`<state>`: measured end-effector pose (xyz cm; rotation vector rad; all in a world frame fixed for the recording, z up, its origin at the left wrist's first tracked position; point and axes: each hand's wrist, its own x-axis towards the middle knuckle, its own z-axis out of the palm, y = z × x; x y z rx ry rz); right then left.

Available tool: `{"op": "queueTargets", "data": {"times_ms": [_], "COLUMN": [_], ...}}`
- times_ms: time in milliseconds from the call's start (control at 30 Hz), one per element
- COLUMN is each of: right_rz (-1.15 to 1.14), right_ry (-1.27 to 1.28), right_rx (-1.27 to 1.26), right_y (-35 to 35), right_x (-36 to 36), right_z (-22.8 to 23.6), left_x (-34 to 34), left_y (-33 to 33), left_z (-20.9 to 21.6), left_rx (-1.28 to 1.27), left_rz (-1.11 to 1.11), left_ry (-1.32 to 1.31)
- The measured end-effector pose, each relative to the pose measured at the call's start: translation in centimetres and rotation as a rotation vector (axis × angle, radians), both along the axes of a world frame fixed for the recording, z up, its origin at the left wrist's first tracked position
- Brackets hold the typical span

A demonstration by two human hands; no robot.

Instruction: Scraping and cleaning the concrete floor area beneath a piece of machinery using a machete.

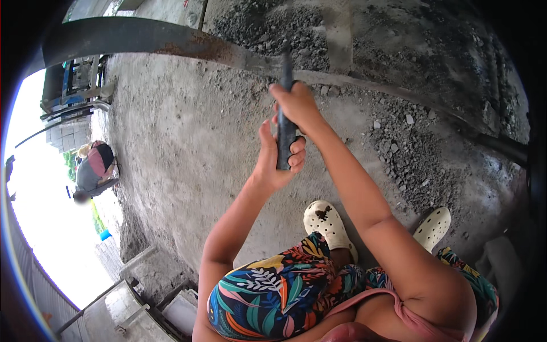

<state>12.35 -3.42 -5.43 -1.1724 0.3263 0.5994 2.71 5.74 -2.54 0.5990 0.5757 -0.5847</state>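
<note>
Both my hands grip a long dark handle (286, 134) that points away from me over the concrete. My left hand (270, 162) is closed round its near end, with the thumb raised along it. Farther up, my right hand (299, 107) wraps the same handle. Its far end reaches a heap of grey rubble (273, 28) by a rusty metal beam (188, 44); the tool's head there is too blurred to make out.
A second pile of broken rubble (413, 148) lies to my right. My feet wear cream clogs (329, 225). At the far left another person (94, 168) bends over. Grey containers (117, 310) stand at the lower left, and a metal frame (80, 85) at the upper left.
</note>
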Motion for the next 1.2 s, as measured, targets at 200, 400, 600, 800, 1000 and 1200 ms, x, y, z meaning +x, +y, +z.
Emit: {"op": "queueTargets", "data": {"times_ms": [200,400,600,800,1000,1200], "right_rz": [-0.143,0.259,-0.404,-0.263,0.227,-0.322], "right_ry": [0.183,0.182,-0.104,-0.142,-0.390,-0.311], "right_rx": [0.094,0.161,0.043,-0.222,-0.352,-0.292], "right_y": [-1.3,-0.7,-1.5,1.9,2.4,1.8], "right_x": [-1.7,-2.4,0.9,10.2,14.1,8.1], "right_z": [0.3,0.1,1.7,-1.3,-4.3,-0.8], "left_x": [-0.4,-2.6,2.7,12.1,13.0,9.9], "left_y": [-0.2,-3.4,-0.5,3.2,-1.9,2.6], "left_z": [1.3,2.0,0.5,-2.9,-2.6,-1.9], "left_rx": [0.128,0.170,-0.001,-0.224,-0.032,0.176], "left_rz": [-0.097,0.172,-0.095,-0.113,0.280,-0.046], "left_ry": [0.157,0.199,-0.019,-0.001,0.112,0.003]}}
